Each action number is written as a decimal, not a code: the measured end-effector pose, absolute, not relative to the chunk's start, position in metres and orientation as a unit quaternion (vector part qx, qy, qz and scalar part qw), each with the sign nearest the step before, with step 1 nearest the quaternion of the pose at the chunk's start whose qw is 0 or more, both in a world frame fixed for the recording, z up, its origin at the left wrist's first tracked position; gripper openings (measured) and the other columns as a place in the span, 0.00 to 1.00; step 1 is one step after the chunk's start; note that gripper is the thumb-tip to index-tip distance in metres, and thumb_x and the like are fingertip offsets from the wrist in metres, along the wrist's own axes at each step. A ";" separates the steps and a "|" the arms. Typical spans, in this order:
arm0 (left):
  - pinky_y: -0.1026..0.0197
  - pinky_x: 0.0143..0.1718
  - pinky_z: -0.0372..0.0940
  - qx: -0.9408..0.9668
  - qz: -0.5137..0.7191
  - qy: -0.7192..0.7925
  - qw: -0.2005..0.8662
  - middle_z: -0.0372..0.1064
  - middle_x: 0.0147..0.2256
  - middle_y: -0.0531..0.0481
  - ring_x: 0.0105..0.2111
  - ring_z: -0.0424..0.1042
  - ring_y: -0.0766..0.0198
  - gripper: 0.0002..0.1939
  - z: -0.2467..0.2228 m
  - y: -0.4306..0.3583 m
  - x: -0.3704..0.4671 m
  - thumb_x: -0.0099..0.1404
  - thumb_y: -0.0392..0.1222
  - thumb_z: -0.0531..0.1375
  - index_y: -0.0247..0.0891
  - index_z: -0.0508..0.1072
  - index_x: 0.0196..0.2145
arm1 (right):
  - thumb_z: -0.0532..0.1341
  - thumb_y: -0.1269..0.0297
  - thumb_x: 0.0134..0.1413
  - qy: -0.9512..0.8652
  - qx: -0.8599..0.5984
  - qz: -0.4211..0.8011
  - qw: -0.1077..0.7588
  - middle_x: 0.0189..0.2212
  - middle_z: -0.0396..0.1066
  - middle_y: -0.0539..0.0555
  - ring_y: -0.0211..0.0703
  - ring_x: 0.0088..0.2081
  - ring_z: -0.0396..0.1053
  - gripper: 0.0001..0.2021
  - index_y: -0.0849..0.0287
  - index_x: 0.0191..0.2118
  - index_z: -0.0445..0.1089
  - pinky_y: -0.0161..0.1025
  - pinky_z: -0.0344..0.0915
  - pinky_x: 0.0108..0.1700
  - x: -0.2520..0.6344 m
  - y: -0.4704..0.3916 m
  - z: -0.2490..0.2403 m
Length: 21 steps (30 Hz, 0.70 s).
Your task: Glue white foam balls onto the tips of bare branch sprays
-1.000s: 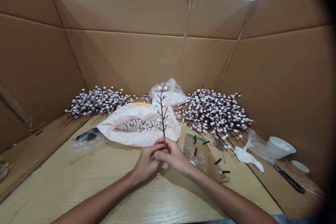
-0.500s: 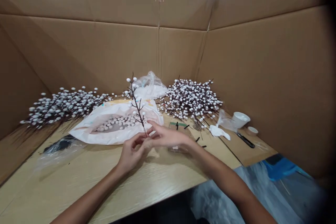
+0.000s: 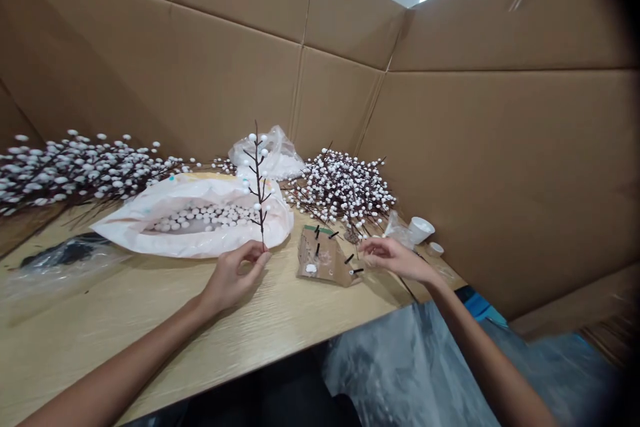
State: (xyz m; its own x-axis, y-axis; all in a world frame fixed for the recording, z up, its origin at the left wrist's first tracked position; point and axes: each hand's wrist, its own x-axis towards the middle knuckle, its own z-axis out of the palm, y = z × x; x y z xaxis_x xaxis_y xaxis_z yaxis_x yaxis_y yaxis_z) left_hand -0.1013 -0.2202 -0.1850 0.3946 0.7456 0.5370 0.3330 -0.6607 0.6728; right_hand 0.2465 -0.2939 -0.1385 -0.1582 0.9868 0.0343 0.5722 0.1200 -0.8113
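Observation:
Pinched at its lower end in my left hand (image 3: 239, 275), a dark brown twig (image 3: 259, 187) stands upright with a few white balls on its side branches. Behind it lies a white bag (image 3: 120, 219), open at the top, with many white balls (image 3: 200, 218) inside. My right hand (image 3: 393, 257) hovers at the right edge of a piece of cardboard (image 3: 330, 259) that carries several short black sticks and a white blob. Its fingers are bent close together, and what they hold, if anything, is too small to make out.
Piles of white-balled twigs lie at the back left (image 3: 95, 170) and back right (image 3: 345, 183), with a clear plastic bag (image 3: 273, 153) between them. A white cup (image 3: 421, 229) and small round container (image 3: 435, 249) stand right. Cardboard walls (image 3: 225, 67) enclose the table.
My right hand has left the twig and moved right, past the cardboard piece. My left hand still holds the twig, now more upright. The view has turned right.

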 end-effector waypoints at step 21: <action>0.66 0.30 0.66 0.824 0.405 0.329 0.220 0.72 0.27 0.52 0.27 0.72 0.65 0.08 -0.179 -0.226 -0.099 0.64 0.43 0.55 0.37 0.70 0.35 | 0.61 0.62 0.48 -0.642 -0.619 0.230 0.390 0.25 0.71 0.51 0.39 0.27 0.61 0.08 0.59 0.28 0.75 0.35 0.54 0.30 0.240 -0.298 -0.206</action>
State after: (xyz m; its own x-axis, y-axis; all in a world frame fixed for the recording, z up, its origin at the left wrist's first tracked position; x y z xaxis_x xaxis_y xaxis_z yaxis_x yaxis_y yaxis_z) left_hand -0.0995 -0.2260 -0.1788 0.4563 0.7205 0.5222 0.3639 -0.6866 0.6294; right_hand 0.2398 -0.2985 -0.2056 0.0705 0.9741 0.2149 0.6149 0.1272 -0.7783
